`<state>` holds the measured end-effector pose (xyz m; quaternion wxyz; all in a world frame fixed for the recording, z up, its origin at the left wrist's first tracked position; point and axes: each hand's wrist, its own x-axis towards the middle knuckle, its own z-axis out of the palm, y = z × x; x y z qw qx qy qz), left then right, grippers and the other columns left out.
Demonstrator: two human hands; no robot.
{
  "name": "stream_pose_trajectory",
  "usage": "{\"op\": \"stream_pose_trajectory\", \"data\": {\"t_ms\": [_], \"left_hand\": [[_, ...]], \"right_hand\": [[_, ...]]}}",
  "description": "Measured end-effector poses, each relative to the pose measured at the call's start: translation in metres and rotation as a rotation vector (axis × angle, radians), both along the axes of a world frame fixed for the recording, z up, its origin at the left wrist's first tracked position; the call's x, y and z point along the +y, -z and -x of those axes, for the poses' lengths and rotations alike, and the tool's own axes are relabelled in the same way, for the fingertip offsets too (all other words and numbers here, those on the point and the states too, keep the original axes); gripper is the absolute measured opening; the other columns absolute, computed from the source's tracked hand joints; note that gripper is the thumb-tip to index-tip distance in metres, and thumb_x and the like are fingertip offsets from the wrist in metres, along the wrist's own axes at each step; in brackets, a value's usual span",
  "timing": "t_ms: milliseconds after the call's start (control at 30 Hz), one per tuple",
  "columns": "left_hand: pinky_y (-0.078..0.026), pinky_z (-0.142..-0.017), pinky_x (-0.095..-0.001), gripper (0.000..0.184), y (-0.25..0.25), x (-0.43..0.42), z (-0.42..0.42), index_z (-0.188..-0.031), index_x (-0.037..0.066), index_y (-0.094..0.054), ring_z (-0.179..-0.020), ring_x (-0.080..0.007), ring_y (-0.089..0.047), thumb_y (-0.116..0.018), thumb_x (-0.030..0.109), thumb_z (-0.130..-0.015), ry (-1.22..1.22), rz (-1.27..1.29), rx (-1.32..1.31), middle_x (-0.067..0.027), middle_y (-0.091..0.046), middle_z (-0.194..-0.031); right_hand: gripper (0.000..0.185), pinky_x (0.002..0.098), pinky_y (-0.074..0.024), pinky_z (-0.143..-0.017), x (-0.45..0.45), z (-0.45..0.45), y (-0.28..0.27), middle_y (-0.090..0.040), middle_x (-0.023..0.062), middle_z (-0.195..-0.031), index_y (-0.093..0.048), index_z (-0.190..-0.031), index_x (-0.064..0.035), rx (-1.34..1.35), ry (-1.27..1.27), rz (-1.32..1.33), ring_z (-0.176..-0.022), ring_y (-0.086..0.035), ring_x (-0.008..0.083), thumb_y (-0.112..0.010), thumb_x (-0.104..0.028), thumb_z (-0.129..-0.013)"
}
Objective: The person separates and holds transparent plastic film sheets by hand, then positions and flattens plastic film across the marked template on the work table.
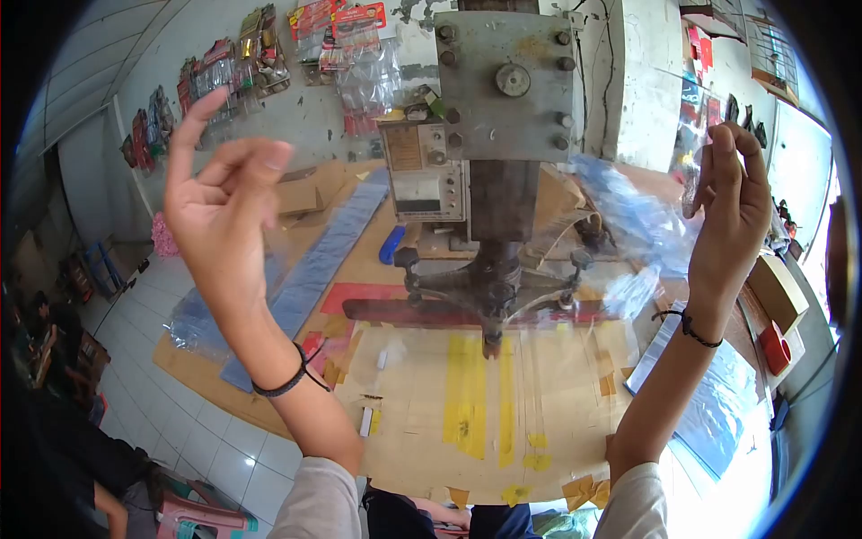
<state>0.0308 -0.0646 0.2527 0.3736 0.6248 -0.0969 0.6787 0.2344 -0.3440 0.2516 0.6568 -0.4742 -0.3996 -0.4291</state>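
Observation:
Both arms are raised on either side of a metal press (503, 85). At the upper left is my left hand (220, 193), index finger pointing up and thumb against the bent middle finger; whatever lies in this pinch cannot be made out. My right hand (732, 198) is up at the right, its fingertips drawn together near the thumb, and anything between them is too faint to tell. The press head (492, 346) hangs over a tan work board (404, 431) with yellow tape strips (465, 395). A dark red bar (377, 311) lies across the board's back.
A control box (422, 171) stands beside the press. Long bluish plastic sheets (328, 247) lie at the left, with more plastic (709, 395) at the right. A blue-handled tool (392, 244) rests behind the board. Another person's arm (111, 510) shows at the lower left, near a pink stool (202, 521).

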Motion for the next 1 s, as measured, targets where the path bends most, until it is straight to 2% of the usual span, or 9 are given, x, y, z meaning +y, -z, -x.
{"op": "stream_pose_trajectory", "data": {"t_ms": [100,133,333,433,633,733,933,1000], "left_hand": [[-0.029,-0.052,-0.0160,0.049,0.001,0.014,0.005,-0.135,0.000,-0.050,-0.059,0.0016,-0.040,-0.071,0.011,-0.092,-0.177,0.010,-0.070,-0.0024,-0.066,-0.088],[-0.029,-0.054,-0.0174,0.043,0.001,0.015,0.008,-0.131,0.000,-0.052,-0.062,0.0006,-0.039,-0.069,0.013,-0.094,-0.172,0.003,-0.074,-0.0033,-0.066,-0.089],[-0.028,-0.053,-0.0201,0.032,-0.002,0.009,0.005,-0.122,0.001,-0.055,-0.058,-0.0013,-0.034,-0.067,0.012,-0.095,-0.234,0.078,-0.218,-0.0064,-0.066,-0.092],[-0.024,-0.049,-0.0170,0.031,-0.001,0.016,0.005,-0.117,0.004,-0.057,-0.058,0.0019,-0.037,-0.072,0.013,-0.091,-0.184,0.044,-0.262,-0.0065,-0.069,-0.093],[-0.024,-0.048,-0.0178,0.029,-0.001,0.014,0.006,-0.114,0.004,-0.057,-0.055,0.0014,-0.036,-0.072,0.013,-0.092,-0.196,0.043,-0.259,-0.0076,-0.069,-0.092],[-0.028,-0.052,-0.0201,0.027,-0.001,0.013,0.008,-0.116,0.002,-0.057,-0.055,-0.0015,-0.035,-0.068,0.012,-0.095,-0.229,0.043,-0.229,-0.0076,-0.067,-0.092],[-0.027,-0.051,-0.0202,0.024,-0.001,0.011,0.007,-0.113,0.003,-0.057,-0.054,-0.0017,-0.035,-0.068,0.013,-0.095,-0.232,0.049,-0.224,-0.0076,-0.067,-0.093],[-0.025,-0.047,-0.0185,0.025,-0.001,0.013,0.006,-0.110,0.004,-0.058,-0.052,-0.0001,-0.034,-0.072,0.014,-0.092,-0.207,0.043,-0.253,-0.0082,-0.068,-0.092]], "right_hand": [[0.024,0.0193,-0.0386,-0.047,0.000,0.004,0.000,-0.063,0.0028,-0.073,-0.066,-0.104,-0.0009,-0.009,-0.003,0.003,-0.053,-0.051,0.0039,-0.061,-0.024,-0.100],[0.024,0.0193,-0.0389,-0.047,0.001,0.004,0.000,-0.064,0.0026,-0.073,-0.066,-0.103,-0.0010,-0.018,-0.014,0.017,-0.054,-0.051,0.0039,-0.061,-0.024,-0.100],[0.024,0.0190,-0.0388,-0.050,0.008,0.007,0.001,-0.065,0.0016,-0.076,-0.068,-0.102,-0.0012,-0.026,-0.072,0.060,-0.057,-0.051,0.0036,-0.062,-0.024,-0.099],[0.024,0.0189,-0.0379,-0.050,0.009,0.007,0.003,-0.064,0.0016,-0.076,-0.069,-0.102,-0.0013,-0.020,-0.039,0.066,-0.057,-0.049,0.0037,-0.063,-0.024,-0.099],[0.024,0.0192,-0.0371,-0.050,0.009,0.006,0.003,-0.064,0.0015,-0.076,-0.069,-0.102,-0.0013,-0.018,-0.026,0.064,-0.057,-0.048,0.0036,-0.063,-0.024,-0.098],[0.024,0.0194,-0.0372,-0.050,0.009,0.006,0.003,-0.064,0.0014,-0.076,-0.070,-0.102,-0.0015,-0.013,-0.020,0.060,-0.057,-0.048,0.0036,-0.063,-0.025,-0.098],[0.024,0.0194,-0.0377,-0.050,0.009,0.007,0.003,-0.063,0.0011,-0.076,-0.070,-0.101,-0.0016,-0.015,-0.007,0.055,-0.057,-0.048,0.0036,-0.064,-0.025,-0.098],[0.024,0.0193,-0.0377,-0.050,0.008,0.007,0.003,-0.063,0.0010,-0.076,-0.070,-0.101,-0.0018,-0.015,0.000,0.056,-0.057,-0.048,0.0035,-0.064,-0.025,-0.098]]}}
